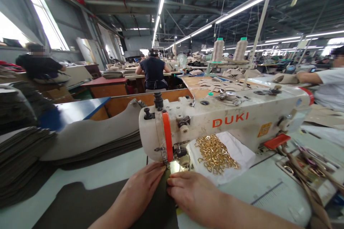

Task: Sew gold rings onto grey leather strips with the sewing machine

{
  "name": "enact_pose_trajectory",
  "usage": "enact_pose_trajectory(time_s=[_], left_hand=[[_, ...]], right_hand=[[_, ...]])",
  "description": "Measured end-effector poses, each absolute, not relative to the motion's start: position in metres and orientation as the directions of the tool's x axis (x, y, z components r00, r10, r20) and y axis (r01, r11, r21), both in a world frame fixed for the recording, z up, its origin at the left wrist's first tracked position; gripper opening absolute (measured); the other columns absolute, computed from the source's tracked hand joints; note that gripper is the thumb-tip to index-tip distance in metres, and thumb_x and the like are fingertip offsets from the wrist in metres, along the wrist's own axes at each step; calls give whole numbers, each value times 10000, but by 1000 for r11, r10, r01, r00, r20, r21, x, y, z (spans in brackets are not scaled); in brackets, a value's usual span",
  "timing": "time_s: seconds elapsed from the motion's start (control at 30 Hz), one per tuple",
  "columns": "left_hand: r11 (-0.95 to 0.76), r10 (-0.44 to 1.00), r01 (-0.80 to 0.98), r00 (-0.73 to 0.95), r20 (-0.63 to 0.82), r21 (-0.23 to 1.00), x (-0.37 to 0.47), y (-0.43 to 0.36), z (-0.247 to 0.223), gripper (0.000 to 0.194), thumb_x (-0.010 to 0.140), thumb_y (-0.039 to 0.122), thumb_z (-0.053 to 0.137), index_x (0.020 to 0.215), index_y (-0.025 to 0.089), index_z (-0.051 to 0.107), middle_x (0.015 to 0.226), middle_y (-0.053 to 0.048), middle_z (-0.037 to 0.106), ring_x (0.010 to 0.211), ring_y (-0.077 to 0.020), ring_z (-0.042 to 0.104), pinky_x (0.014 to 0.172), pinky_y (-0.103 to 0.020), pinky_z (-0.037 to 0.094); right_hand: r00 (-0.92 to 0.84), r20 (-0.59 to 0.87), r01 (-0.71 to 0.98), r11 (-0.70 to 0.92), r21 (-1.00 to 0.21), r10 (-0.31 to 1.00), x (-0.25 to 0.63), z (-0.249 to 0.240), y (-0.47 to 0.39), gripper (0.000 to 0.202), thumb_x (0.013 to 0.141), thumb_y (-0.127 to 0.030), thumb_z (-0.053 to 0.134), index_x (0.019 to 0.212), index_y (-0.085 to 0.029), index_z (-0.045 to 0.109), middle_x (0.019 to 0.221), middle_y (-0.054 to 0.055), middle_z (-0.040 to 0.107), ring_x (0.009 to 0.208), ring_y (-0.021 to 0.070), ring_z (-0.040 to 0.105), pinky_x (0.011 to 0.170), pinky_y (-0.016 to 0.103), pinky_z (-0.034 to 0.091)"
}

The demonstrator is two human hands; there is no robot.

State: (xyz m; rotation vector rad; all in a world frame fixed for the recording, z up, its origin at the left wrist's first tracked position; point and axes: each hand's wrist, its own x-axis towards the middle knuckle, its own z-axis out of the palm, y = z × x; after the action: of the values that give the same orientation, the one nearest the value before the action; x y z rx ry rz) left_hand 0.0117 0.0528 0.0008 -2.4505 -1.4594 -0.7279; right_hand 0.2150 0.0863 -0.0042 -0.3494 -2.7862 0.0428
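Note:
A dark grey-brown fabric piece [80, 204] lies on the pale table and runs up to the needle area of a white sewing machine [201, 111] marked DUKI. My left hand [149, 182] rests on this fabric just left of the presser foot [167, 164], fingers together and pressing down. On the other side, my right hand [188, 188] has its fingers curled at the fabric's right edge. Its fingertips are partly hidden. Beyond the right hand, a heap of gold metal rings [216, 154] sits on a white cloth [243, 148] under the machine arm.
At the left are stacks of cut dark fabric [24, 164] and a large grey piece [94, 136]. A tray [295, 168] with straps and scissors stands right. Thread cones [218, 50] rise behind the machine. One person [153, 66] sits ahead; others sit at both sides.

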Motion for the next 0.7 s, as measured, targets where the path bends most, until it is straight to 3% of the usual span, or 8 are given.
enact_pose_trajectory(time_s=[0.37,0.53,0.7], left_hand=[[-504,757,861,403,514,67,17,53,4,371,952,250,334,914,198,700,896,-58,762,832,-166,726,787,-238,588],[-471,798,872,359,484,130,18,56,5,373,958,277,338,872,215,697,875,-42,757,807,-154,724,754,-222,589],[-423,831,891,308,464,164,11,35,-3,289,925,247,420,969,222,705,1008,-43,757,922,-166,715,855,-257,568]], right_hand=[[-905,339,238,966,-97,257,215,0,82,104,907,-123,538,941,-105,634,1041,82,669,1014,167,586,1017,241,398],[-907,304,261,956,-133,291,216,4,84,106,889,-121,565,954,-97,645,1053,87,672,1032,177,589,1018,245,400],[-924,311,174,969,-174,222,215,3,79,153,907,-153,538,987,-116,663,1069,76,685,1024,167,607,1021,249,396]])
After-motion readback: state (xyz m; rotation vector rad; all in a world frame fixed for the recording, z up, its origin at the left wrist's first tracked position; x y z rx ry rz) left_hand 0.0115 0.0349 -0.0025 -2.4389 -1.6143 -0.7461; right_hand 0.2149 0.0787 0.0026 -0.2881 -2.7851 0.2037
